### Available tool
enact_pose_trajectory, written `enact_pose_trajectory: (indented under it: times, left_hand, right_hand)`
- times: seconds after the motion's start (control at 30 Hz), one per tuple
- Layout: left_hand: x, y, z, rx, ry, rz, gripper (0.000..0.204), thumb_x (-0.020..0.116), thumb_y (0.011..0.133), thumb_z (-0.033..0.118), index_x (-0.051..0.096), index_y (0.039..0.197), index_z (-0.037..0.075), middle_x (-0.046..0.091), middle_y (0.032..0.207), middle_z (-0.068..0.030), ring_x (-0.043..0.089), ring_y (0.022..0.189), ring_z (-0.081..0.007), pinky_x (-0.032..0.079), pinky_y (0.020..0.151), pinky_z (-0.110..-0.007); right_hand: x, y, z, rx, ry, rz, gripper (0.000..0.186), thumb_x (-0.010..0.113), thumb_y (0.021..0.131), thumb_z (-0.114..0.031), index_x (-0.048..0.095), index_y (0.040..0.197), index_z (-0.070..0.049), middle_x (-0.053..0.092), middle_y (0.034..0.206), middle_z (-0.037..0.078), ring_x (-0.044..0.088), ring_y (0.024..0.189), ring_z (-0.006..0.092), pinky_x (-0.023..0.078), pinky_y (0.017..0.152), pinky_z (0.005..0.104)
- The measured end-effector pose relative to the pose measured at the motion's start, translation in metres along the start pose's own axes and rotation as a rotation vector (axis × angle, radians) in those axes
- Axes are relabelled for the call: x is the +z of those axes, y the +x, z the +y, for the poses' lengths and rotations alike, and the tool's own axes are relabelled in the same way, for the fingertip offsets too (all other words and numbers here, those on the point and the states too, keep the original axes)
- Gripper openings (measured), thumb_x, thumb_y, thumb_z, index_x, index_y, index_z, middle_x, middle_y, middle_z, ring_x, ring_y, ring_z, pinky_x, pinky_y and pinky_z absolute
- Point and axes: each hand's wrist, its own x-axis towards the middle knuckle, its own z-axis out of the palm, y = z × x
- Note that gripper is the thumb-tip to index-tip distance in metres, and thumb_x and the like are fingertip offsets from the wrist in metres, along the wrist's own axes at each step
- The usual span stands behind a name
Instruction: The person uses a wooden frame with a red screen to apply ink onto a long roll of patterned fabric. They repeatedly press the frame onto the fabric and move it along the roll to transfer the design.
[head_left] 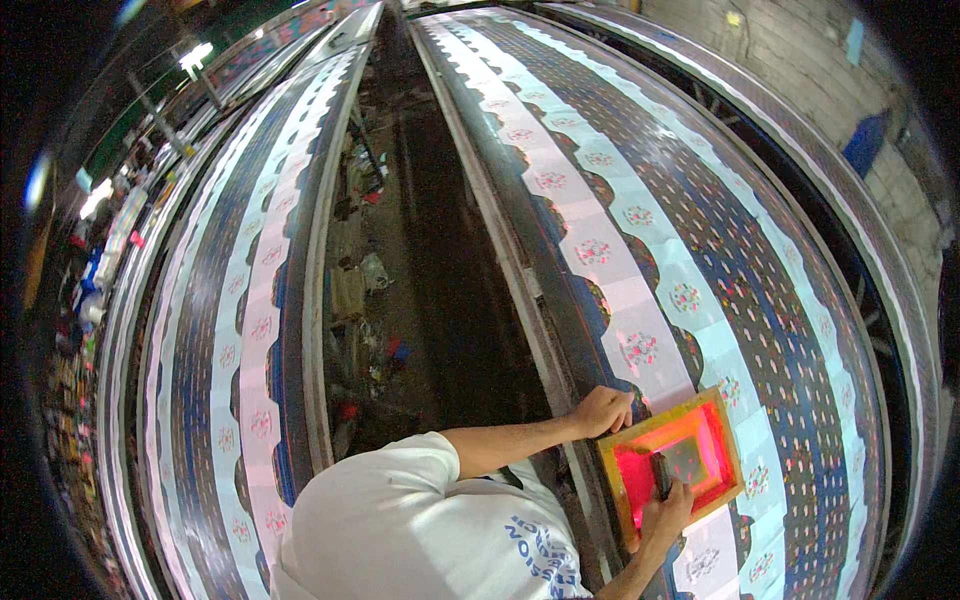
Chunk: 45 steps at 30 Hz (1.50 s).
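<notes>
A screen-printing frame (727,440), yellow-edged with bright pink ink inside, lies on pale, scallop-edged printed fabric (650,300). My right hand (668,510) is closed on a dark squeegee (661,470) standing in the screen. My left hand (605,410) is closed at the table edge, just beside the frame's far left corner; I cannot make out whether it grips anything. The fabric strips carry small pink floral motifs and alternate pink and pale blue, with dark dotted bands (800,500) to the right.
A second long printing table (322,250) with similar strips runs along the left, across a dark gap (440,300) littered with small items. Piled colourful things (95,290) line the far left. A concrete wall (790,60) and a blue object (865,140) are at the right.
</notes>
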Motion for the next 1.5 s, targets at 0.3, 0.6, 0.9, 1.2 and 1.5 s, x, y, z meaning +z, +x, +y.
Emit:
enact_pose_trajectory:
  times: [0.3, 0.6, 0.9, 1.2, 1.5]
  left_hand:
    - [0.035, 0.068, 0.04, 0.173, 0.608, -0.302, 0.04, 0.061, 0.11, 0.037, 0.068, 0.125, 0.0, 0.074, 0.116, -0.025, 0.072, 0.11, -0.0465, 0.057, 0.096, -0.055]
    - [0.047, 0.093, 0.087, -0.041, 1.096, -0.807, 0.08, 0.059, 0.11, 0.042, 0.036, 0.158, -0.017, 0.075, 0.107, -0.0414, 0.076, 0.099, -0.057, 0.06, 0.092, -0.065]
    - [0.037, 0.102, 0.055, 0.014, 0.898, -0.765, 0.096, 0.076, 0.095, 0.031, 0.026, 0.17, -0.003, 0.072, 0.131, -0.038, 0.072, 0.119, -0.0562, 0.058, 0.104, -0.061]
    - [0.099, 0.062, 0.086, 0.078, 0.838, -0.691, 0.098, 0.073, 0.091, 0.02, 0.023, 0.174, 0.003, 0.078, 0.127, -0.03, 0.077, 0.11, -0.0514, 0.062, 0.096, -0.058]
    - [0.258, -0.015, 0.043, 0.089, 0.687, -0.73, 0.102, 0.076, 0.091, 0.018, 0.024, 0.177, 0.005, 0.076, 0.136, -0.0274, 0.078, 0.121, -0.0409, 0.062, 0.102, -0.047]
  right_hand:
    - [-0.01, 0.012, -0.02, 0.195, 0.085, 0.052, 0.043, 0.077, 0.082, -0.001, 0.08, 0.125, -0.007, 0.075, 0.117, 0.021, 0.069, 0.115, 0.0446, 0.056, 0.1, 0.0523]
    - [-0.008, -0.005, -0.039, 0.282, 0.032, 0.109, 0.057, 0.075, 0.067, 0.003, 0.082, 0.122, -0.01, 0.074, 0.115, 0.014, 0.07, 0.114, 0.0379, 0.058, 0.099, 0.0497]
    - [-0.011, -0.004, -0.043, 0.243, -0.006, 0.117, 0.06, 0.088, 0.066, -0.006, 0.08, 0.125, -0.011, 0.074, 0.118, 0.01, 0.072, 0.114, 0.0336, 0.059, 0.101, 0.0447]
    - [-0.053, -0.056, -0.006, 0.2, 0.026, 0.1, 0.068, 0.09, 0.069, -0.009, 0.075, 0.136, -0.009, 0.073, 0.127, 0.01, 0.072, 0.117, 0.033, 0.059, 0.101, 0.0446]
    - [-0.109, -0.167, 0.107, 0.282, -0.06, 0.198, 0.059, 0.083, 0.074, -0.003, 0.075, 0.132, -0.006, 0.073, 0.127, 0.013, 0.07, 0.122, 0.0334, 0.057, 0.108, 0.046]
